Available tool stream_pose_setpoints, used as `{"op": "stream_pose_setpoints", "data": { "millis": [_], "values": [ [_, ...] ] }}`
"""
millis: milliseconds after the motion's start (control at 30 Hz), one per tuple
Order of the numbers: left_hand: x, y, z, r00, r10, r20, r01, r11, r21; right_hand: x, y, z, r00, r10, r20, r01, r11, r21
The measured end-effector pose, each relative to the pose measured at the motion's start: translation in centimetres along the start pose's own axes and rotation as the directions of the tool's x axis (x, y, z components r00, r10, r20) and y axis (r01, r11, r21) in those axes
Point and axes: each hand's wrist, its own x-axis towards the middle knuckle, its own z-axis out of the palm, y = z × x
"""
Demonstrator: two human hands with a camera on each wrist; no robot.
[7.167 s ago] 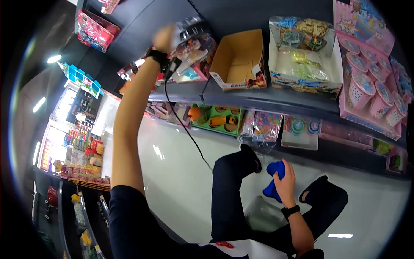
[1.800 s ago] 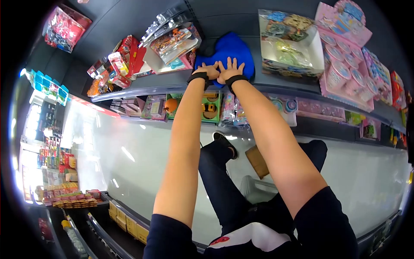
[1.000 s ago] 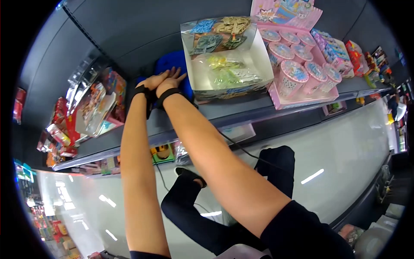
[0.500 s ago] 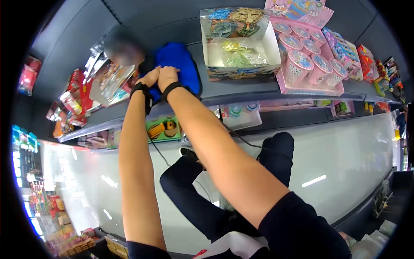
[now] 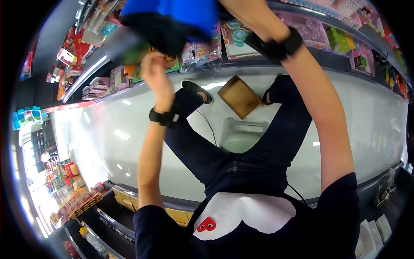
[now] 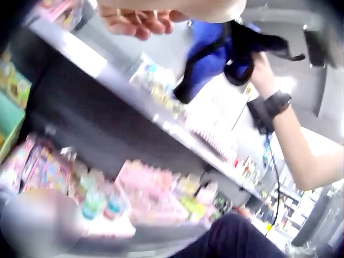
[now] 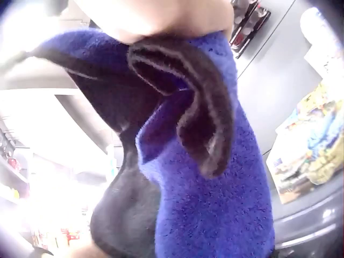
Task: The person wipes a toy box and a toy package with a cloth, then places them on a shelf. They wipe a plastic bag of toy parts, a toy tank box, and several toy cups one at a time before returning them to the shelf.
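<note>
A blue cleaning cloth with a black underside and edging (image 5: 189,15) hangs in the air before the shelf, blurred in the head view. My right hand (image 5: 254,17) grips it by an upper part; in the left wrist view the right hand (image 6: 262,75) holds the bunched cloth (image 6: 207,59). Seen from the right wrist, the cloth (image 7: 215,209) droops in folds below the hand (image 7: 161,19). My left hand (image 5: 156,77) is just below the black side of the cloth, its fingers loosely bent. In its own wrist view the left fingers (image 6: 137,24) hold nothing.
Packaged toys (image 5: 92,21) crowd the upper shelf at left. The lower shelf holds a box with green-blue round tubs (image 5: 237,34) and pink packs. On the floor between the feet are an open cardboard box (image 5: 239,97) and a grey plastic stool (image 5: 241,134). A cable (image 5: 209,123) trails nearby.
Both hands were together on the cloth on the shelf; now the right hand has lifted it off and the left has drawn back. The cardboard box, on the shelf earlier, is on the floor.
</note>
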Motion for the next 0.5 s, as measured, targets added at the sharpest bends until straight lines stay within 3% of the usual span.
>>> {"op": "stream_pose_setpoints", "data": {
  "millis": [33,67,100,133,167,200,233,267,333,400,433,467,500],
  "values": [
    [-2.7,-2.3,2.4,0.994,-0.103,0.042,0.101,0.994,0.047,-1.3,-0.5,-2.8,0.989,0.097,0.107,-0.088,0.992,-0.085],
    [-5.3,-5.4,3.5,0.918,-0.227,0.326,0.230,0.973,0.028,-3.5,0.6,-4.4,0.991,0.059,0.120,-0.044,0.992,-0.121],
    [-7.5,-7.1,4.7,0.915,-0.033,0.403,-0.024,0.990,0.136,-5.7,1.6,-6.1,0.991,0.021,0.133,0.000,0.988,-0.156],
    [-9.4,-10.6,5.5,0.784,-0.058,0.618,-0.163,0.942,0.295,-8.5,2.1,-8.1,0.971,0.062,0.232,0.031,0.926,-0.377],
    [-11.0,-17.8,6.6,0.626,-0.101,0.773,-0.133,0.963,0.234,-11.1,3.3,-9.4,0.955,0.106,0.277,-0.025,0.959,-0.283],
    [-12.9,-22.3,7.8,0.517,-0.421,0.745,0.206,0.906,0.369,-13.6,4.7,-10.5,0.936,0.144,0.321,-0.086,0.978,-0.189],
    [-12.8,-19.4,9.8,0.440,-0.658,0.610,0.119,0.717,0.687,-16.2,5.5,-11.7,0.888,0.286,0.361,-0.207,0.948,-0.243],
    [-14.0,-21.4,10.6,0.449,-0.675,0.585,0.036,0.668,0.744,-18.5,6.0,-13.0,0.816,0.430,0.388,-0.327,0.895,-0.303],
    [-14.8,-22.5,12.7,0.249,-0.853,0.459,0.030,0.480,0.877,-22.4,7.7,-14.8,0.670,0.646,0.366,-0.489,0.755,-0.437],
    [-21.3,-31.0,14.0,0.344,-0.896,0.280,0.088,0.328,0.941,-25.8,9.8,-15.7,0.564,0.766,0.307,-0.543,0.625,-0.561],
    [-22.3,-30.3,14.6,0.245,-0.937,0.250,0.135,0.288,0.948,-26.0,10.7,-15.8,0.420,0.831,0.366,-0.638,0.557,-0.532],
    [-25.8,-34.0,14.8,0.174,-0.942,0.287,0.222,0.321,0.921,-26.2,11.5,-15.8,0.392,0.849,0.353,-0.666,0.527,-0.528],
    [-27.4,-34.0,15.8,0.064,-0.966,0.249,0.379,0.254,0.890,-25.8,12.1,-15.6,0.357,0.873,0.332,-0.684,0.486,-0.543]
  ]
}}
